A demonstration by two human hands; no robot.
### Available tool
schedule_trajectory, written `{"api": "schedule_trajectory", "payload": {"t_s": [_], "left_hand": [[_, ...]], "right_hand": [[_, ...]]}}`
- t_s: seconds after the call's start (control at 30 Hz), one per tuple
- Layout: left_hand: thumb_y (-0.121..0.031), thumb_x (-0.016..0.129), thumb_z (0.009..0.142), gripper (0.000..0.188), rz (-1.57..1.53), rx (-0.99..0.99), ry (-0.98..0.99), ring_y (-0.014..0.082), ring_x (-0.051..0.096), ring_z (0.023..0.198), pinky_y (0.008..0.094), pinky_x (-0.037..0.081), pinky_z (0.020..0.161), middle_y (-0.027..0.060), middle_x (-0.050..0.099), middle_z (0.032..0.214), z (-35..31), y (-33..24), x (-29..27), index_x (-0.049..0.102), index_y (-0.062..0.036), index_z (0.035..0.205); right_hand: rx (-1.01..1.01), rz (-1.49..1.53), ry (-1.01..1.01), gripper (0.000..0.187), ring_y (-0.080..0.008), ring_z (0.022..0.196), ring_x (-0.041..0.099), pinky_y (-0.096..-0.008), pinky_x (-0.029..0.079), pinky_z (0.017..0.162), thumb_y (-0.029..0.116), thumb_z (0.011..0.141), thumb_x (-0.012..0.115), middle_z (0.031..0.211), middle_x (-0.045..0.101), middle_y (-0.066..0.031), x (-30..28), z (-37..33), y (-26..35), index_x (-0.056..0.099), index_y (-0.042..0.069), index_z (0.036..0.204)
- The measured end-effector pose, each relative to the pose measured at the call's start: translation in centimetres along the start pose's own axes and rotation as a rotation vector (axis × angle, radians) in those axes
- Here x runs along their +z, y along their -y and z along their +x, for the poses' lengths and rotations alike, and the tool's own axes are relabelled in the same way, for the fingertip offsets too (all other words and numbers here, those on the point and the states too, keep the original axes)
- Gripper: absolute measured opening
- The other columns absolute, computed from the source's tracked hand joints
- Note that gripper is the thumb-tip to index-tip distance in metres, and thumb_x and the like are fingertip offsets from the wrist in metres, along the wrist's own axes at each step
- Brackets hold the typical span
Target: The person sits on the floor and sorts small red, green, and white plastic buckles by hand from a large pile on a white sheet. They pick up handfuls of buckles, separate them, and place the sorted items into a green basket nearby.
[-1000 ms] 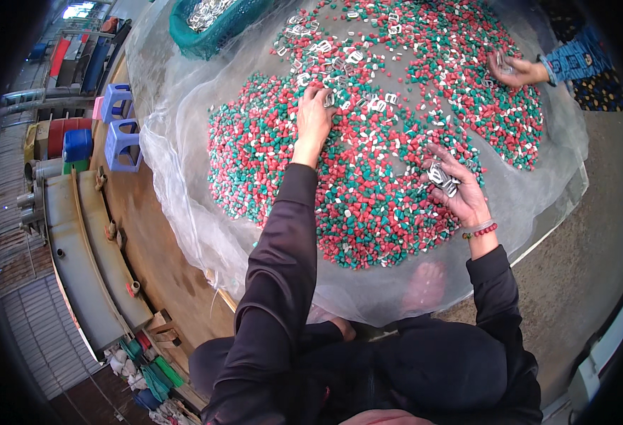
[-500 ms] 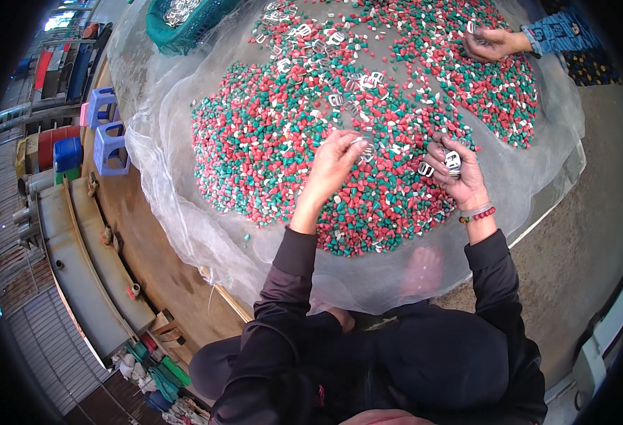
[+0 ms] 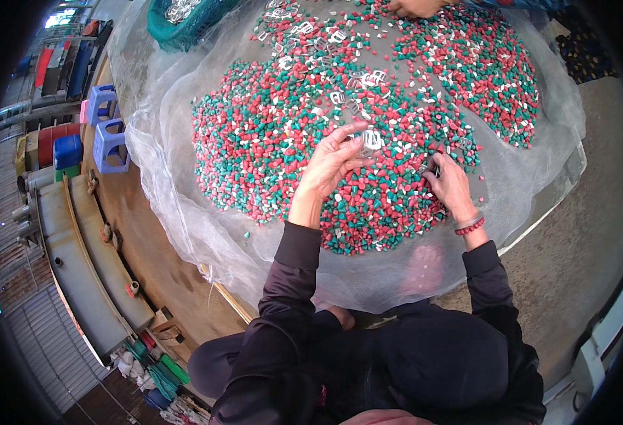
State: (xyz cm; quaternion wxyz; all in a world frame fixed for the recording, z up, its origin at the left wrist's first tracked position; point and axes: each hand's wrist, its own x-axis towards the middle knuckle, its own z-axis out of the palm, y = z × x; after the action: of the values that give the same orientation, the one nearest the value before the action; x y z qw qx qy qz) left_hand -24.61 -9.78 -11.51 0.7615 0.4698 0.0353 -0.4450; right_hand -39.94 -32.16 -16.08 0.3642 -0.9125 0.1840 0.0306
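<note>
left hand (image 3: pixel 331 161): pinching a clear buckle (image 3: pixel 370 139) above the middle of the pellet heap (image 3: pixel 269 142) | right hand (image 3: pixel 452 185): fingers curled among pellets beside it, grip unclear | carrier: mesh sheet (image 3: pixel 184 212)

A thin, translucent white mesh cloth (image 3: pixel 184 212), softly wrinkled, fills the middle of the frame. On it lies a heap of small red, green and white cone-shaped stones (image 3: pixel 269 142), matt and smooth-looking. Shiny silvery metal buckles (image 3: pixel 370 139) glint at centre. At upper left stand matt lilac plastic stools (image 3: pixel 110 145).
</note>
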Motion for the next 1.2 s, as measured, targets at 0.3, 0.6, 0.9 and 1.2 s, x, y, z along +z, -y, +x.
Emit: {"api": "schedule_trajectory", "payload": {"t_s": [0.3,0.6,0.9,1.2], "left_hand": [[-0.019,0.060,0.093,0.022,-0.185,0.138,0.103,0.0207,0.066,0.090,0.0347,0.056,0.076,0.0091,0.065,0.099,-1.3,-1.2,0.1,0.058,-0.0010,0.106],[-0.021,0.066,0.088,0.026,1.392,0.224,-0.021,0.0208,0.060,0.063,0.0358,0.047,0.054,0.0075,0.059,0.067,1.7,0.1,0.3,0.061,-0.0063,0.109],[-0.039,0.077,0.075,0.038,1.586,0.344,-0.283,0.0305,0.066,0.076,0.0439,0.050,0.067,0.0160,0.065,0.078,3.9,0.0,-0.9,0.065,-0.0023,0.078],[-0.025,0.076,0.076,0.036,1.704,0.386,-0.220,0.0324,0.065,0.082,0.0440,0.050,0.069,0.0121,0.064,0.090,3.0,0.3,-2.5,0.066,-0.0156,0.109]], "right_hand": [[0.151,1.634,0.317,0.010,-0.0143,0.069,0.059,-0.0191,0.038,0.035,0.010,0.083,0.058,0.087,0.059,-0.0086,-3.9,1.6,2.2,0.051,0.006,0.089],[0.270,1.940,0.514,0.022,-0.0134,0.060,0.051,-0.0160,0.034,0.030,0.022,0.096,0.053,0.080,0.052,-0.0104,-3.4,1.5,2.3,0.049,0.003,0.084],[0.541,2.209,0.270,0.037,-0.0246,0.069,0.053,-0.0265,0.054,0.049,0.035,0.103,0.038,0.091,0.056,-0.0132,-3.8,1.2,1.7,0.054,0.002,0.108],[0.311,1.993,0.465,0.032,-0.0080,0.060,0.042,-0.0167,0.030,0.033,0.023,0.098,0.053,0.072,0.040,-0.0040,-3.8,1.9,1.6,0.043,0.006,0.073]]}}
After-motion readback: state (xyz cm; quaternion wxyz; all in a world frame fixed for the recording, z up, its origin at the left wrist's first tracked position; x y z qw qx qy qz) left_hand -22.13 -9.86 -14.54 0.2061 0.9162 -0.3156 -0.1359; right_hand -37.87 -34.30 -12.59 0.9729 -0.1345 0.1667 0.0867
